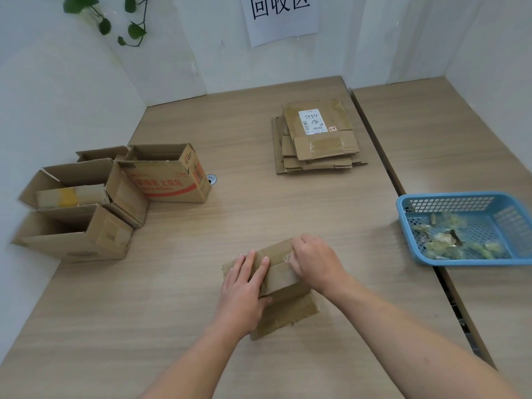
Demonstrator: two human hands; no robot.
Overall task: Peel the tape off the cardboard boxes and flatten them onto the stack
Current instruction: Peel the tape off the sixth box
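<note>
A small brown cardboard box lies on the wooden table in front of me. My left hand grips its left side, fingers spread over the top and thumb round its near edge. My right hand is curled at the box's far right corner, pinching clear tape there. A stack of flattened boxes lies further back, its top piece bearing a white label.
Several open cardboard boxes stand against the left wall. A blue plastic basket with crumpled tape pieces sits at the right. A seam between two tabletops runs along the right. White walls enclose the back and left.
</note>
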